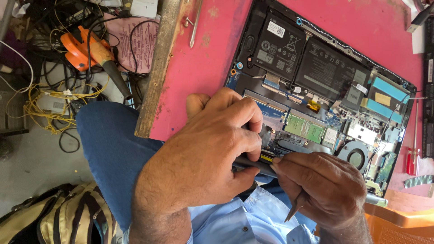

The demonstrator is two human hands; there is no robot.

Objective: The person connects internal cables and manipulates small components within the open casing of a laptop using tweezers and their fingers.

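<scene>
Both hands work at the near edge of an opened laptop (316, 86) on the pink table (199, 63). Left hand (203, 153): fingers curled, pinching that edge. Right hand (323, 190): fingers pressed together around a thin metal tool (296, 208), tip at the seam. Step, judged: prising internals; next calls for gentle leverage. Long axis: near-left to far-right; battery (312, 58) on the far side.

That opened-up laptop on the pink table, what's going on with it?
A person sits at the pink table with an open laptop, its back cover off, so the black battery, green memory card and fan show. The left hand grips the laptop's near edge. The right hand holds a thin tool there. A red screwdriver lies beside it.
</scene>
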